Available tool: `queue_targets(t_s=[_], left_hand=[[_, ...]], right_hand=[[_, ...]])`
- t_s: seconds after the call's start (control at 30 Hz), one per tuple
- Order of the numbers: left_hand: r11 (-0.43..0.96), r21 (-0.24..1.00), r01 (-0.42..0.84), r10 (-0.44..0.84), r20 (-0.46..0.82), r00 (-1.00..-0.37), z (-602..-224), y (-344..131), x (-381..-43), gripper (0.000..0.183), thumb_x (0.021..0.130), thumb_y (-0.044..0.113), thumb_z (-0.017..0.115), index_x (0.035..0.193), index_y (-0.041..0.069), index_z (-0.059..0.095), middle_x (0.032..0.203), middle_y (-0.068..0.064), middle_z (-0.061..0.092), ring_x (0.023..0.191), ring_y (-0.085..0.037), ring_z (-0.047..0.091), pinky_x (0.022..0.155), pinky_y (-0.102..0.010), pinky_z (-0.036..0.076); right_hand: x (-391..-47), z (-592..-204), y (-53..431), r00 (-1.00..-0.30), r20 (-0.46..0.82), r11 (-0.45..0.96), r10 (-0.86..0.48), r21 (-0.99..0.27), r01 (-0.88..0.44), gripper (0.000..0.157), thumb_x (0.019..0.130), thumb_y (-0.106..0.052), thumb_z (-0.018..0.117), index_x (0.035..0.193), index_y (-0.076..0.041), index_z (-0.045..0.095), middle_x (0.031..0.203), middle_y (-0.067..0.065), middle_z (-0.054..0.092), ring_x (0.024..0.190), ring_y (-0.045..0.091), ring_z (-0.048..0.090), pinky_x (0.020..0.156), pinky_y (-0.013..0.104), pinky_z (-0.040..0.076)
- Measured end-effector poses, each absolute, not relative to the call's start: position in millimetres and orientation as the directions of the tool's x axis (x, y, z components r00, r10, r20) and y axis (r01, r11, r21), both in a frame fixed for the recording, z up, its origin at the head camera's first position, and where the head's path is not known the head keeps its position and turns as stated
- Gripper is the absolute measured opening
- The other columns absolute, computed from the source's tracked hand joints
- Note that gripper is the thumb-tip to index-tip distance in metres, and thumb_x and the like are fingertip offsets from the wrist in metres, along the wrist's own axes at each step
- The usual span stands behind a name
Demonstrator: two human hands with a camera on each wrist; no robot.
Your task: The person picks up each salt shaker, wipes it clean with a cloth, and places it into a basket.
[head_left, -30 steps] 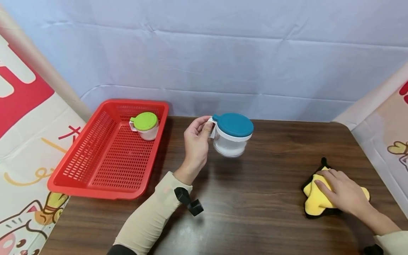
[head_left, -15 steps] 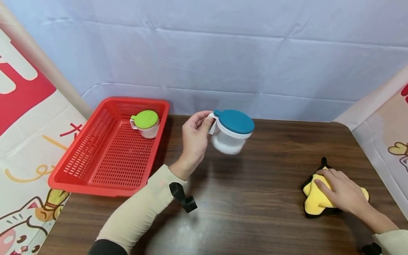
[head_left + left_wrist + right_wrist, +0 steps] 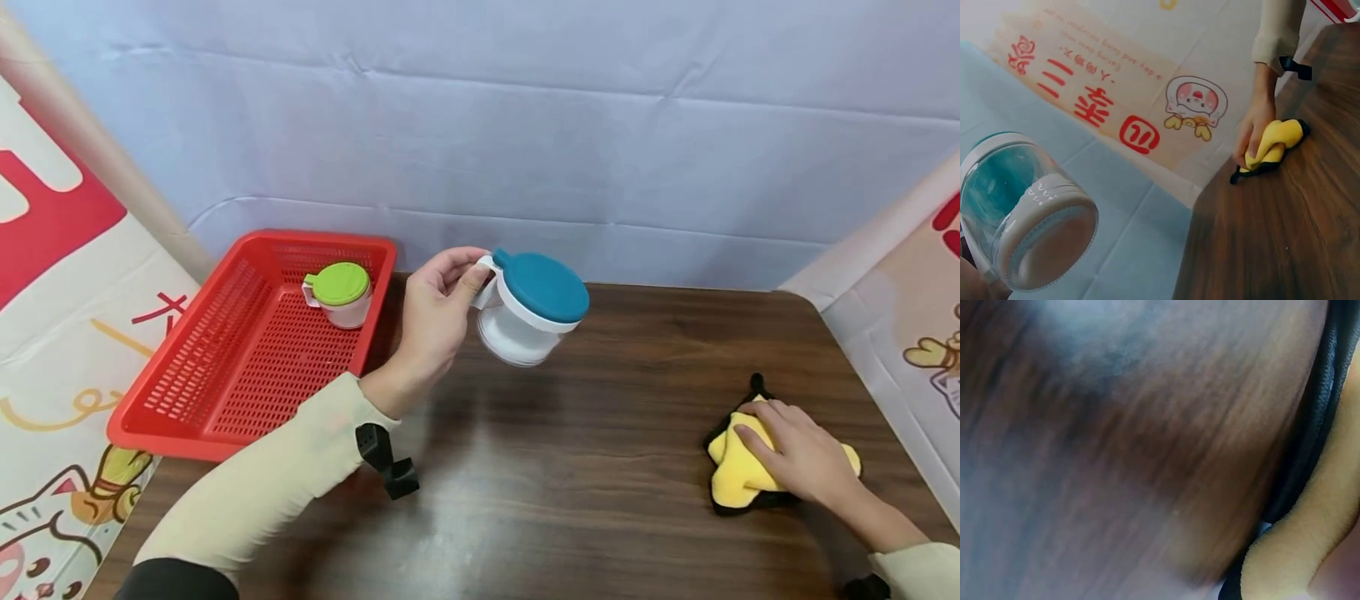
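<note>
My left hand (image 3: 435,312) pinches the white handle of a clear seasoning jar (image 3: 517,329) with a blue lid (image 3: 546,287). The jar is held up over the table, tilted, its lid closed. White contents show through its wall, and the left wrist view looks at the jar's base (image 3: 1050,247). At the right, my right hand (image 3: 810,454) rests on a bunched yellow cloth (image 3: 738,475) with black edging, fingers and thumb lying loosely over it. That cloth (image 3: 1272,140) lies on the table in the left wrist view too.
A red perforated basket (image 3: 176,446) stands at the left of the brown wooden table (image 3: 600,500). Inside it, near the back right corner, is a similar jar with a green lid (image 3: 341,284). A pale blue sheet (image 3: 480,125) hangs behind the table; printed sheets flank both sides.
My left hand has lifted the jar slightly and drawn it a little left, tilting it more. My left forearm has swung left, over the basket's near edge. The right hand stays on the cloth.
</note>
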State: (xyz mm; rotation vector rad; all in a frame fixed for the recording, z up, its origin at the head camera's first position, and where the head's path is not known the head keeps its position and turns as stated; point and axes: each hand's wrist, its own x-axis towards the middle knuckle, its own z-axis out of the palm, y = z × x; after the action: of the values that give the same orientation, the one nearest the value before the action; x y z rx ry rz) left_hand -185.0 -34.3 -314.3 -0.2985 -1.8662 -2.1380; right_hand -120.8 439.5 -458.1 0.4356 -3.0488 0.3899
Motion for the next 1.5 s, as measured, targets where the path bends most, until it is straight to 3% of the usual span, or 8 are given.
queue_targets(t_s=[0.3,0.63,0.83,1.07,1.5], left_hand=[[-0.079,0.926,0.370,-0.049,0.367,-0.929,-301,-60,-193,0.022,0.097,-0.002,0.065,0.117,-0.010,0.065,0.105,-0.021,0.071,0.091,-0.012,0.067,0.086,-0.026,0.055],[-0.097,0.936,0.338,-0.069,0.332,-0.941,-289,-100,-202,0.022,0.101,0.001,0.060,0.119,-0.011,0.064,0.093,0.005,0.072,0.086,-0.009,0.066,0.074,-0.023,0.059],[-0.102,0.945,0.312,-0.081,0.304,-0.949,-290,-126,-204,0.015,0.101,0.004,0.062,0.114,-0.001,0.068,0.096,0.000,0.072,0.086,-0.013,0.064,0.070,-0.023,0.059],[-0.017,0.949,0.315,-0.104,0.311,-0.945,-292,-155,-205,0.013,0.100,0.007,0.065,0.111,0.007,0.071,0.097,0.002,0.073,0.086,-0.012,0.067,0.073,-0.023,0.059],[0.014,0.962,0.274,-0.131,0.273,-0.953,-305,-201,-209,0.009,0.101,0.009,0.063,0.108,0.009,0.069,0.096,0.002,0.072,0.086,-0.010,0.066,0.070,-0.018,0.057]], right_hand=[[-122,-458,437,-0.963,0.046,0.930,-0.264,-0.251,-0.267,0.036,0.106,-0.031,0.055,0.124,-0.001,0.060,0.125,0.029,0.059,0.110,0.050,0.053,0.080,0.064,0.045],[-121,-457,438,-0.964,0.053,0.929,-0.262,-0.255,-0.267,0.035,0.106,-0.031,0.055,0.123,-0.001,0.061,0.124,0.027,0.060,0.109,0.049,0.054,0.079,0.063,0.046],[-122,-459,437,-0.966,0.031,0.931,-0.256,-0.261,-0.255,0.036,0.106,-0.032,0.055,0.124,-0.001,0.060,0.126,0.029,0.059,0.112,0.050,0.053,0.081,0.064,0.046],[-121,-459,437,-0.966,0.045,0.931,-0.255,-0.258,-0.258,0.036,0.106,-0.032,0.055,0.123,-0.001,0.061,0.120,0.024,0.062,0.108,0.047,0.055,0.080,0.062,0.047],[-120,-457,436,-0.967,0.051,0.929,-0.250,-0.268,-0.254,0.035,0.106,-0.031,0.056,0.123,-0.001,0.061,0.120,0.023,0.062,0.108,0.048,0.055,0.081,0.062,0.046]])
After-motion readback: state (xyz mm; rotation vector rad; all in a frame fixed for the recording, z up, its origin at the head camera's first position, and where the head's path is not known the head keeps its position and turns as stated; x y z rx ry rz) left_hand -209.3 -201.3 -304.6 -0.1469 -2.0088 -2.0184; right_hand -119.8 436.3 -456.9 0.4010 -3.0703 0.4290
